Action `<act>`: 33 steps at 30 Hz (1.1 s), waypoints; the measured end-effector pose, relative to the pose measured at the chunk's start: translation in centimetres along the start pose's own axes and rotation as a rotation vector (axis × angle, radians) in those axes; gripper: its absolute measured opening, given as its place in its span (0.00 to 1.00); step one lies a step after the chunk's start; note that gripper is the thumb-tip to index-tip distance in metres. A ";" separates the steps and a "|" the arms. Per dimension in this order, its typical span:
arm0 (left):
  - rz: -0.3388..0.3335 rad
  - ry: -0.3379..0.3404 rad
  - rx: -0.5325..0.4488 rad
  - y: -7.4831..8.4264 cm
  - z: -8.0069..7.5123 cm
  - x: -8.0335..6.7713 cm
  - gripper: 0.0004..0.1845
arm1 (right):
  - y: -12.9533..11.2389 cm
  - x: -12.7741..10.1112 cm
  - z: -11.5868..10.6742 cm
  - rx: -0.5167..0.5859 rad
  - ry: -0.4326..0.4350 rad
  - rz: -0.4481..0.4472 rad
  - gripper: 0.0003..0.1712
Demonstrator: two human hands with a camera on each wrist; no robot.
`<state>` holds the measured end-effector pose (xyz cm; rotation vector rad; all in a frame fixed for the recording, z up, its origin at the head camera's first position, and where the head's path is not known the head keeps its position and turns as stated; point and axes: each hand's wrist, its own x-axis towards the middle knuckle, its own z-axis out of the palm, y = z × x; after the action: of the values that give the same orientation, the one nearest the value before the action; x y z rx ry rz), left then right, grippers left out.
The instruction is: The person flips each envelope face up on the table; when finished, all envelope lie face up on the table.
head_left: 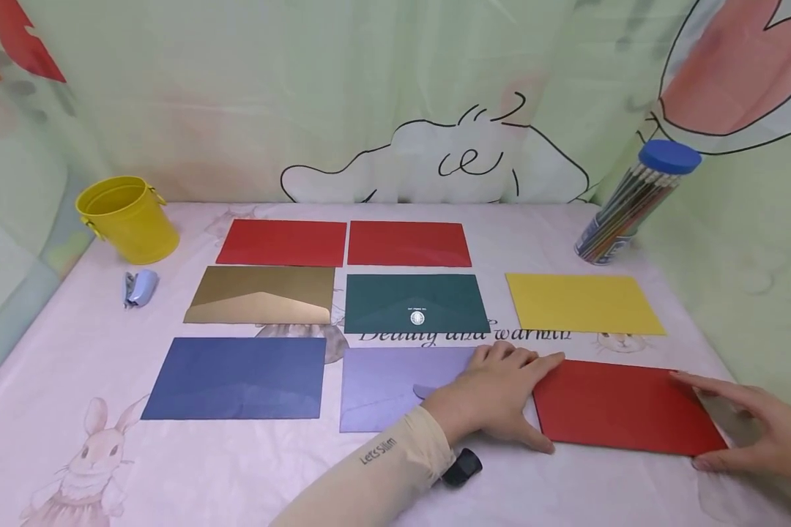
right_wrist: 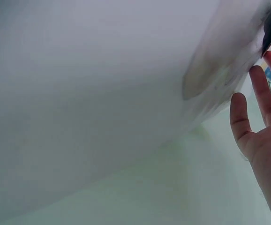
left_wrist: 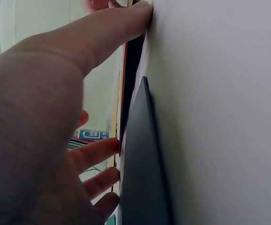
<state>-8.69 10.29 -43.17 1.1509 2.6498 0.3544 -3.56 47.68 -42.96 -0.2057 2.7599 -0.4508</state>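
A red envelope lies at the front right of the table, between the two hands. At its left end is my left hand, the index fingertip by the far corner and the thumb by the near one. The other left fingers extend over a lilac envelope, partly hiding it. On the opposite end, my right hand touches the far corner with its index finger and the near corner with its thumb. Its remaining fingers look straight in the right wrist view. The left wrist view shows the red envelope's dark underside edge-on.
Blue, gold, dark green and yellow envelopes lie around, with two red ones behind. A yellow bucket and a small stapler stand left. A pencil tube stands back right.
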 end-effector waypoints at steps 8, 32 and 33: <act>0.009 0.031 -0.117 -0.5 -0.7 0.2 0.54 | 0.6 -1.6 0.3 0.082 0.180 -0.059 0.64; -0.060 0.252 -0.407 -1.0 -1.4 0.2 0.57 | -4.8 -0.1 -1.5 0.212 0.371 0.174 0.68; -0.062 0.254 -0.409 -1.1 -1.4 0.2 0.58 | -4.8 -0.1 -1.5 0.194 0.368 0.166 0.68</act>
<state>-9.98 9.57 -42.18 0.9411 2.6300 1.0351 -3.55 43.62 -39.97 0.1701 3.0263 -0.7731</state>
